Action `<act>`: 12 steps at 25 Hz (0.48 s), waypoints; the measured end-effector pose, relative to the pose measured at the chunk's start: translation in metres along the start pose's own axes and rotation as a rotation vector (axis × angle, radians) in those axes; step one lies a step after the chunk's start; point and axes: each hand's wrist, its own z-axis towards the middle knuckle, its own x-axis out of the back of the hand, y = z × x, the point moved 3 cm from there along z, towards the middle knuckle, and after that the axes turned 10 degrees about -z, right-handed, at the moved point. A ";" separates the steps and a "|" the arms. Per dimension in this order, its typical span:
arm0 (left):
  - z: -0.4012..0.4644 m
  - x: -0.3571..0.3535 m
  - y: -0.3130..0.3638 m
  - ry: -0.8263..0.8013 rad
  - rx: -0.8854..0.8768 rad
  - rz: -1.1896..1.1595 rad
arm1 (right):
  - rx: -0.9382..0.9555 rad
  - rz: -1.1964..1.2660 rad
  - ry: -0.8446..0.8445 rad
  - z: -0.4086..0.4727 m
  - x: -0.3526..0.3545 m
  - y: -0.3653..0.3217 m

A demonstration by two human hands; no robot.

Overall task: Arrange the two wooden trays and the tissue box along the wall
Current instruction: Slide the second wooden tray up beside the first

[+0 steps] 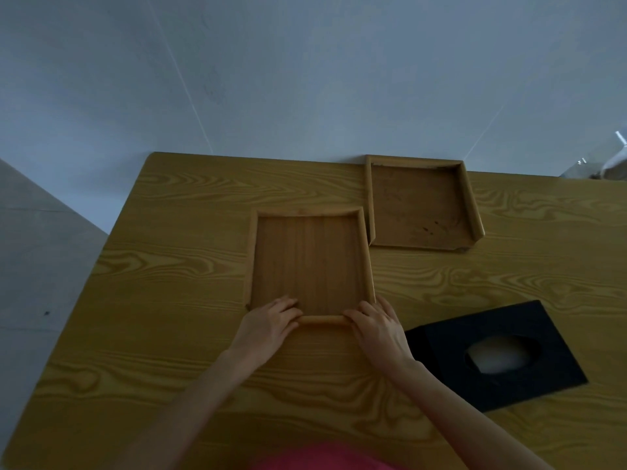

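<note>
My left hand (268, 322) and right hand (376, 322) grip the near rim of the lighter rectangular wooden tray (309, 262), mid-bench. I should slide it far, squarely, beside the darker wooden tray (419, 205) at the wall. The black tissue box (502, 354) waits near right.

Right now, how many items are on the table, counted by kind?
Wooden trays: 2, one at the wall, one nearer, short of the wall, with the left hand and right hand on its near rim.
Black tissue box: 1, near the right edge, away from the wall.
Total: 3
</note>
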 end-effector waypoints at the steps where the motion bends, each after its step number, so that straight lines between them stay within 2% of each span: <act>1: 0.004 0.002 -0.001 0.004 -0.002 0.001 | -0.006 -0.002 0.007 0.004 0.000 0.000; 12: 0.081 0.031 -0.020 0.009 -0.005 -0.025 | -0.065 -0.029 -0.002 0.079 -0.007 0.015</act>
